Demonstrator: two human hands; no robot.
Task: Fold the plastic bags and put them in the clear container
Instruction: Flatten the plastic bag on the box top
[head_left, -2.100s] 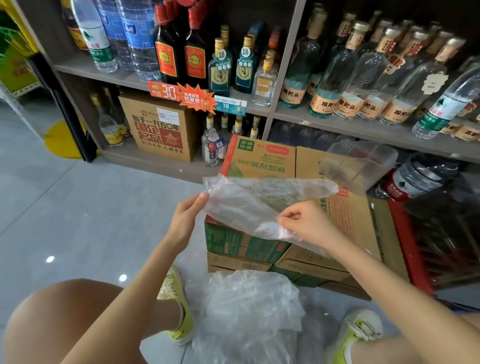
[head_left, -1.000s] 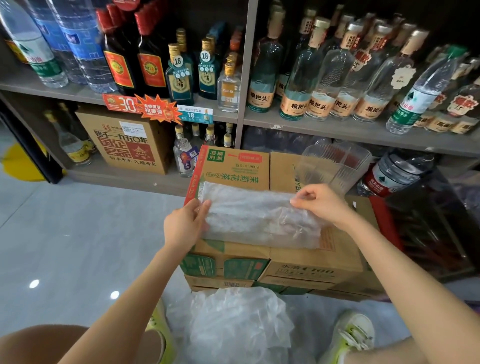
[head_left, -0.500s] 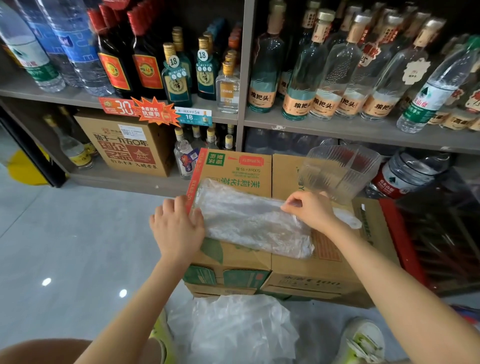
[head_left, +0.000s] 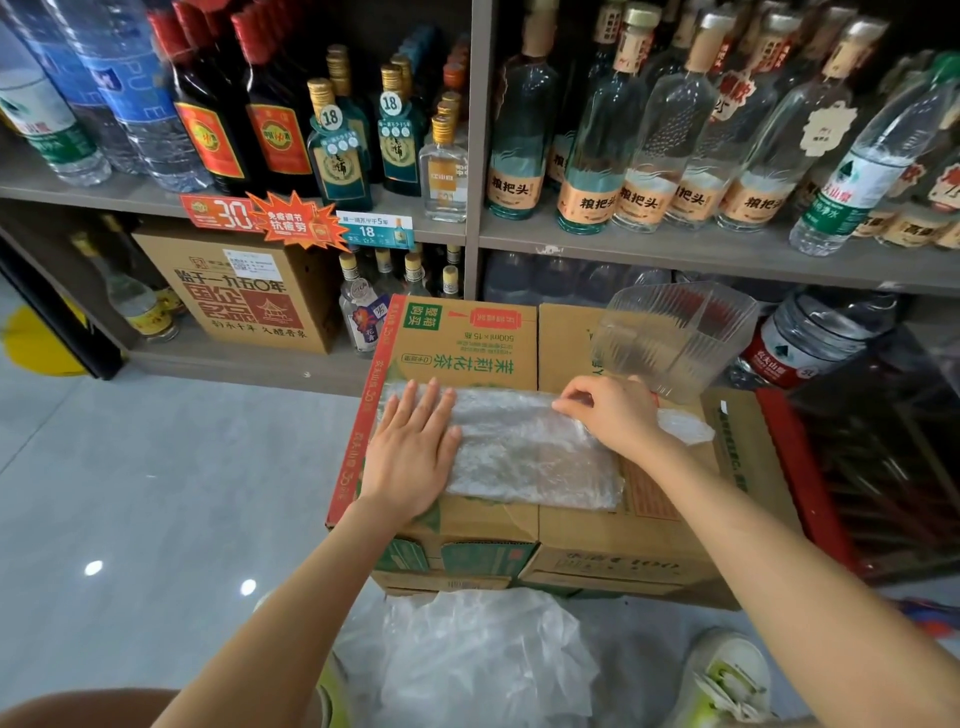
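My left hand (head_left: 410, 457) presses the plastic bag (head_left: 524, 462) flat; right hand (head_left: 610, 415) pinches its edge. Folding unfinished, I judge; clear container (head_left: 675, 338) beyond, pile (head_left: 467, 660) below.

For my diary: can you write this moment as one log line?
left hand: pressing plastic bag flat; right hand: pinching its far edge; bag: on cardboard box; clear container: behind bag

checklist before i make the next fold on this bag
1. Bag lies on the carton: ok.
2. Left hand presses its left end flat: ok.
3. Right hand pinches the far edge: ok.
4. Right end smoothed: not ok, it bunches past the right hand.
5. Container close, behind the right hand: ok.
6. Room in the container: cannot tell.
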